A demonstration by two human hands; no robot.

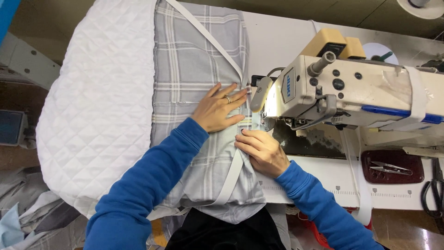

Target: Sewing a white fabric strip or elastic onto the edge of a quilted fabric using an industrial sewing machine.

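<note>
- The left hand (pixel 217 110) lies flat on the grey plaid fabric (pixel 194 69), fingers (pixel 231 95) spread and pressing down, grasping nothing; a ring shows on one finger.
- The right hand (pixel 261 150) rests palm-down on the near edge of the same fabric, its fingers curled lightly over the white elastic strap (pixel 231 178) where it crosses the cloth. They pin it down; whether they pinch it cannot be told.
- The fabric sits on the desk (pixel 277 41), draped toward the person's lap, with a white quilted pad (pixel 97 106) attached along its left side and hanging off the desk.
- The strap's long axis runs away from the person, from the lap up past both hands to the far edge of the fabric, passing just beside the needle area of the sewing machine (pixel 351 90).
- The needle area lies just to the right of the left fingertips and just beyond the right hand; the two hands are about equally near it.
- Thread snips (pixel 391 168) lie in a dark red tray (pixel 392 178) well off to the right, and black scissors (pixel 432 192) beyond.
</note>
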